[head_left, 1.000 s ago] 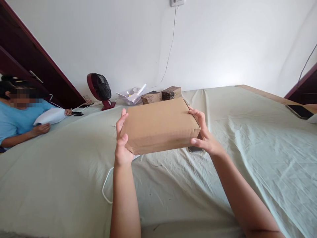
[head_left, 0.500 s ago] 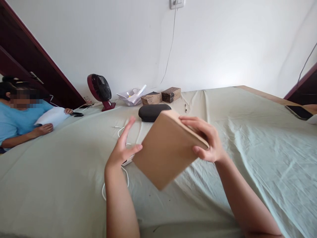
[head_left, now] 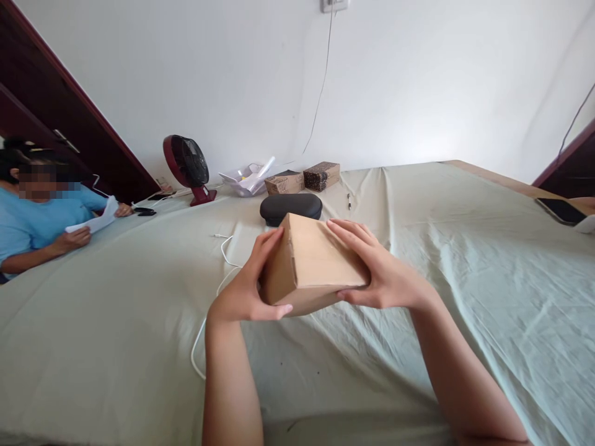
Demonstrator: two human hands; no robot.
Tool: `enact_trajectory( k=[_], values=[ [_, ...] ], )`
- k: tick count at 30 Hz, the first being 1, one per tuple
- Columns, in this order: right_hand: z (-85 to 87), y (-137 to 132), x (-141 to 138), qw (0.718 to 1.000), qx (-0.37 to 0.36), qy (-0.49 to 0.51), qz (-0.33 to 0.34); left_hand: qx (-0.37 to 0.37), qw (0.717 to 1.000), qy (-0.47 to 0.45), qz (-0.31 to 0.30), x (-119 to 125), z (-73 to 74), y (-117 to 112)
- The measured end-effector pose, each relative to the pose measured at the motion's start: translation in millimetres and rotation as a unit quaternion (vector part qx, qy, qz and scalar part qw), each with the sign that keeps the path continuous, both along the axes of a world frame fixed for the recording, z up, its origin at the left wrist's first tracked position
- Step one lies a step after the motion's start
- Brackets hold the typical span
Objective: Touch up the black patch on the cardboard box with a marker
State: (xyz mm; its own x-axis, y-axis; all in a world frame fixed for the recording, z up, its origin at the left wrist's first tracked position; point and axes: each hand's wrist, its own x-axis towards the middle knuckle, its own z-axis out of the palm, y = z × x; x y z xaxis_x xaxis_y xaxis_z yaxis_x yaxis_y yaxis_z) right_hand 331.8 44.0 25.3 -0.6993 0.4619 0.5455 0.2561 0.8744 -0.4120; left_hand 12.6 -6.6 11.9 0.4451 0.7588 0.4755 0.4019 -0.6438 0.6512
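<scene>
A plain brown cardboard box (head_left: 325, 254) is held tilted above the cloth, one edge turned towards me. My left hand (head_left: 253, 282) grips its left side, with the thumb along the lower edge. On the right, my right hand (head_left: 376, 263) has its fingers on the top face and its thumb underneath. Just behind the box lies a black oval hard case (head_left: 290, 207). A white cable (head_left: 199, 347) runs on the cloth beside my left forearm.
A pale green cloth (head_left: 139, 334) covers the table. Towards the wall stand a dark red fan (head_left: 188, 167), a clear plastic tray (head_left: 246, 183) and two patterned boxes (head_left: 321, 176). A pen (head_left: 349, 201) and a phone (head_left: 561, 210) lie rightwards. A person (head_left: 41, 217) holding paper sits at left.
The box has turned over, so its flat face now points upward. My left hand, spread and barely touching before, has closed on the left side. The other person's paper has tilted.
</scene>
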Motion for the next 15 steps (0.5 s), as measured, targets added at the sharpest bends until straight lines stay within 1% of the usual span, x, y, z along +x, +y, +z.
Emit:
enact_trajectory(
  k=[2,5,7,9,11,12,13,15],
  values=[
    [-0.1,-4.4,-6.3,1.000,0.003,-0.019,-0.001,0.010,0.999,0.046,0.005,11.3,5.8,-4.2],
    [-2.1,-4.1,-10.9,1.000,-0.024,-0.006,0.018,0.012,0.995,0.096,0.031,24.0,12.6,-10.8],
    [-3.5,1.8,-6.1,0.999,-0.037,0.016,0.025,-0.002,0.992,0.110,0.063,21.3,14.6,-14.7],
    [-3.9,9.4,3.5,0.999,-0.024,0.045,0.008,-0.016,0.985,0.115,0.126,8.0,13.2,-17.4],
    [-2.9,15.0,13.6,0.996,0.004,0.082,-0.022,-0.027,0.977,0.094,0.190,-10.4,8.1,-18.4],
    [-2.0,16.4,17.7,0.995,0.018,0.096,-0.032,-0.032,0.978,0.063,0.198,-18.8,4.7,-18.2],
    [-1.0,16.8,20.6,0.993,0.030,0.106,-0.036,-0.043,0.982,0.026,0.181,-25.4,1.4,-17.7],
    [0.8,15.5,23.3,0.993,0.040,0.109,-0.034,-0.063,0.988,-0.052,0.128,-30.6,-4.0,-16.1]
  ],
)
